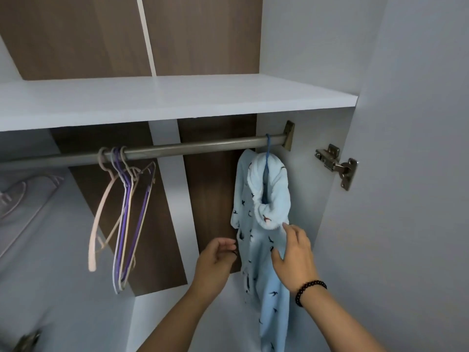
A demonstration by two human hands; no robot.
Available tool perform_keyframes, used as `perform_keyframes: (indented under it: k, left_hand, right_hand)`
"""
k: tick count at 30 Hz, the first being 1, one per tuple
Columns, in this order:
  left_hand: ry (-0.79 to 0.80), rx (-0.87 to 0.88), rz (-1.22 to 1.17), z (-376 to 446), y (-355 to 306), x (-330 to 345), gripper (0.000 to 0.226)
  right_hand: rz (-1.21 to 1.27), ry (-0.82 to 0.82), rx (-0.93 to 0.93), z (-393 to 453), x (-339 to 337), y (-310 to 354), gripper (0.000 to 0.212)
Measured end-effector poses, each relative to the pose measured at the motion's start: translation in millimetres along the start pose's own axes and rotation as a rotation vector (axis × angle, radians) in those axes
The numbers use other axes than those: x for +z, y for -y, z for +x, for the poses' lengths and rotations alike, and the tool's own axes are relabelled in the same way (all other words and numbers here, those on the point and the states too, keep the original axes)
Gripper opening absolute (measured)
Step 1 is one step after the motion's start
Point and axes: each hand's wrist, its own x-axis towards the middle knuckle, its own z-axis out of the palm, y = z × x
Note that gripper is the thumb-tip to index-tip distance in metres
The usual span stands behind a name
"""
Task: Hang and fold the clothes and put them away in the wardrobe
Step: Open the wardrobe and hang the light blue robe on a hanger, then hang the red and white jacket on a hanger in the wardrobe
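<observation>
A light blue fleece garment (256, 212) with small dark bird prints hangs on a blue hanger (267, 158) at the right end of the metal wardrobe rail (190, 148). My right hand (294, 252), with a dark bead bracelet on the wrist, rests against the garment's front just below the collar, fingers relaxed. My left hand (217, 255) hovers just left of the garment with loosely curled fingers and holds nothing.
Several empty hangers (124, 212), beige and purple, hang together on the rail's left part. A white shelf (152, 100) runs above the rail. The wardrobe's white side wall with a metal hinge (337, 165) stands at right. Another hanger (22, 196) shows at far left.
</observation>
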Motion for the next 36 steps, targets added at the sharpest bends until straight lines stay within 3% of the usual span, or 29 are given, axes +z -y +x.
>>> perform_keyframes:
  k: [6,13,25,36]
  left_hand:
    - [0.224,0.100,0.470,-28.3,7.0,-8.9,0.031]
    - [0.385,0.240,0.768,-92.9,13.4,-23.8,0.048]
    - [0.705,0.351,0.893,-246.8,27.1,-20.6,0.061]
    - [0.996,0.476,0.928,-339.0,15.0,81.7,0.064]
  right_hand:
    - [-0.053,0.195,0.007,-46.9,-2.5,-4.8,0.058]
    - [-0.090,0.229,0.075,-145.0,-18.8,0.5,0.060]
    - [-0.179,0.259,0.310,-352.0,-55.4,6.5,0.063]
    - [-0.224,0.147,0.554,-470.5,-131.4,-50.8,0.061]
